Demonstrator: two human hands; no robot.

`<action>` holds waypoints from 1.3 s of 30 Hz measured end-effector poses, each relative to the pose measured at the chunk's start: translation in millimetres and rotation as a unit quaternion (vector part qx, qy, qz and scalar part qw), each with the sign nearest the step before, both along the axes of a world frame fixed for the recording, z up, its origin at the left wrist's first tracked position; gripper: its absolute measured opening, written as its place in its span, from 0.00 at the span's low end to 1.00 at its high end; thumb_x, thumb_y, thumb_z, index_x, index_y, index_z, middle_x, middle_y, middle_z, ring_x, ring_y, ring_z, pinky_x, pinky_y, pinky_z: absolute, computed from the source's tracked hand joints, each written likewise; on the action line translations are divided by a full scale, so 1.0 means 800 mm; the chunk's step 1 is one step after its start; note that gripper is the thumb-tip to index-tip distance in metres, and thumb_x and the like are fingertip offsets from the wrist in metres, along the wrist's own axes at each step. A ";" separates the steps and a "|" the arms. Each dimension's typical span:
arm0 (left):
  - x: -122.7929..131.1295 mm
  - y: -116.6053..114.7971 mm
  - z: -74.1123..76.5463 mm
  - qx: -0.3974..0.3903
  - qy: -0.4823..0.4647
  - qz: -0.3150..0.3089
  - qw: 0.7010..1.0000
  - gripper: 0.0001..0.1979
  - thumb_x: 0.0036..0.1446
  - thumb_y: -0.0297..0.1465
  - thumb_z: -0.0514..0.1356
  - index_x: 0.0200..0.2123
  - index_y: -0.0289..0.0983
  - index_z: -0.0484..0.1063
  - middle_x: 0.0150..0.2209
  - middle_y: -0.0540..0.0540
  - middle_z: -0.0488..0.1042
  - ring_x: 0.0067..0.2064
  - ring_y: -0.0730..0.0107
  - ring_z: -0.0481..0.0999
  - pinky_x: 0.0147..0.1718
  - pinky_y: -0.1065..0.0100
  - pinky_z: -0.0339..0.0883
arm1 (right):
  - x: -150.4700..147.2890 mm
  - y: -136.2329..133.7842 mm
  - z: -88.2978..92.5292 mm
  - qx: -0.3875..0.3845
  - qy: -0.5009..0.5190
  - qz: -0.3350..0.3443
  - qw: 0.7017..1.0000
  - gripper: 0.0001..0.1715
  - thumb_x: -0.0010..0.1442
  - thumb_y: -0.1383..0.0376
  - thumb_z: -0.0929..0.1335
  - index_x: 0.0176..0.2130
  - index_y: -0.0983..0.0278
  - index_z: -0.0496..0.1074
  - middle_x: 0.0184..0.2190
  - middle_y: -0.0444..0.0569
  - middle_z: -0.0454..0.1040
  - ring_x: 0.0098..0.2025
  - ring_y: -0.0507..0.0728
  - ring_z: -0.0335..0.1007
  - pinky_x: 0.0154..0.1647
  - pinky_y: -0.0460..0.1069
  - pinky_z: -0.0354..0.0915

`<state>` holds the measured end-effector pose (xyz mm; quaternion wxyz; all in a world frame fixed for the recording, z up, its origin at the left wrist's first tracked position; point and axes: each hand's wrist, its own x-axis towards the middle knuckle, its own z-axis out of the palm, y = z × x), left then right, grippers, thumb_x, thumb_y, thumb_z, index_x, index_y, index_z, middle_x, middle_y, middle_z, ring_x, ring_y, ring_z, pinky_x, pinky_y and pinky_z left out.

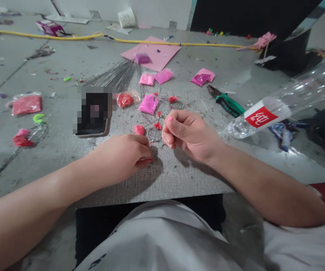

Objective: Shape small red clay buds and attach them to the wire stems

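The grey table point(179, 177) carries its supplies just far of the hands, presumably for easy reach. On the right, a clear bottle point(266, 113) could hinder reaching. The left hand point(125, 152) is bent nearly closed, its grip hidden; the right hand point(189, 133) curls loosely. A phone point(94, 132) lies far of the left wrist, green-handled pliers point(230, 105) far right. A pink packet point(148, 104) lies beyond the wire piece point(154, 134), which sits between the hands beside a pink lump point(139, 130), likely kept handy. A pink bit point(170, 118) shows at the right thumb tip; whether it is pinched, I cannot tell.
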<state>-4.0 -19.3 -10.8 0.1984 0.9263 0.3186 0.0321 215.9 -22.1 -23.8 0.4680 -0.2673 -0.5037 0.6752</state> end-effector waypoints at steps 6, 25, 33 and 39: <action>-0.002 0.015 0.014 -0.006 -0.096 -0.055 0.994 0.09 0.64 0.28 0.61 0.38 0.40 0.84 0.38 0.46 0.80 0.35 0.69 0.80 0.36 0.70 0.71 | -0.001 0.000 0.004 0.003 -0.030 -0.023 0.999 0.27 0.62 0.44 0.74 0.28 0.63 0.73 0.22 0.40 0.72 0.24 0.47 0.66 0.26 0.44 0.64; 0.010 -0.009 0.008 -0.122 -0.549 -0.056 0.825 0.06 0.62 0.23 0.67 0.42 0.37 0.81 0.37 0.46 0.76 0.29 0.75 0.79 0.26 0.74 0.78 | -0.003 -0.048 0.015 0.295 -0.100 -0.002 0.950 0.11 0.74 0.66 0.65 0.41 0.63 0.76 0.32 0.44 0.76 0.34 0.49 0.72 0.37 0.46 0.69; 0.009 -0.019 0.011 -0.100 -0.537 0.001 0.838 0.06 0.60 0.25 0.70 0.40 0.39 0.82 0.36 0.46 0.76 0.33 0.73 0.79 0.28 0.73 0.79 | -0.007 -0.046 0.019 0.315 -0.116 -0.010 0.942 0.09 0.72 0.69 0.65 0.39 0.63 0.74 0.30 0.44 0.75 0.33 0.49 0.71 0.35 0.44 0.69; 0.009 -0.016 0.012 -0.082 -0.521 0.015 0.850 0.03 0.60 0.28 0.70 0.38 0.40 0.82 0.35 0.47 0.76 0.34 0.70 0.80 0.33 0.67 0.81 | -0.009 -0.049 0.017 0.306 -0.121 -0.019 0.944 0.09 0.72 0.71 0.65 0.39 0.64 0.74 0.30 0.44 0.75 0.33 0.48 0.71 0.36 0.44 0.69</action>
